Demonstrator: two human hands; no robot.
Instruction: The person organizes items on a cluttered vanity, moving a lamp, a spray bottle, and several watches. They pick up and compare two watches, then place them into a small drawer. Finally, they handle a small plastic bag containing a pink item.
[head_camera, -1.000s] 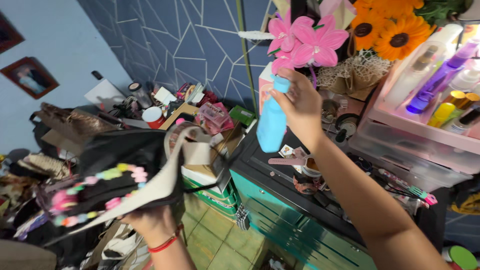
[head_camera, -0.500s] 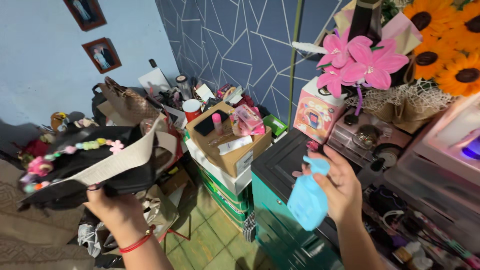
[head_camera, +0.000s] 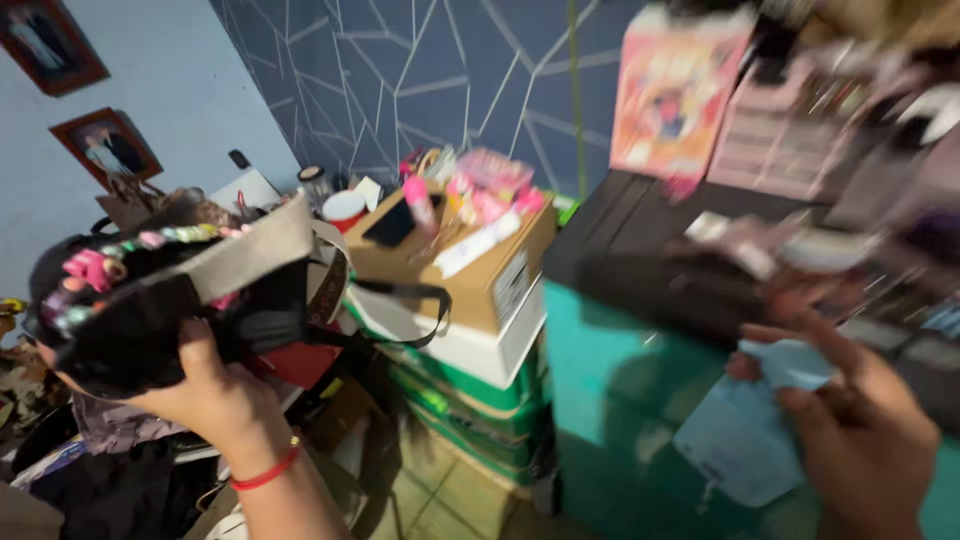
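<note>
While the view was blurred, left hand (head_camera: 215, 395) gripped a black bag (head_camera: 150, 305) from below, fingers curled shut on it, raised at left | right hand (head_camera: 860, 430) closed around a light blue spray bottle (head_camera: 745, 435), low at right before the teal cabinet (head_camera: 620, 400) | cardboard box (head_camera: 470, 265) between

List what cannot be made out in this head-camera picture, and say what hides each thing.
- Items on the dark cabinet top, head view: motion blur smears them into streaks.
- Light blue bottle in the right hand: blurred, and the fingers cover its top.
- Inside of the black bag held by the left hand: hidden by its own sides.
- Small things on the cardboard box: too small and soft to tell.
</note>
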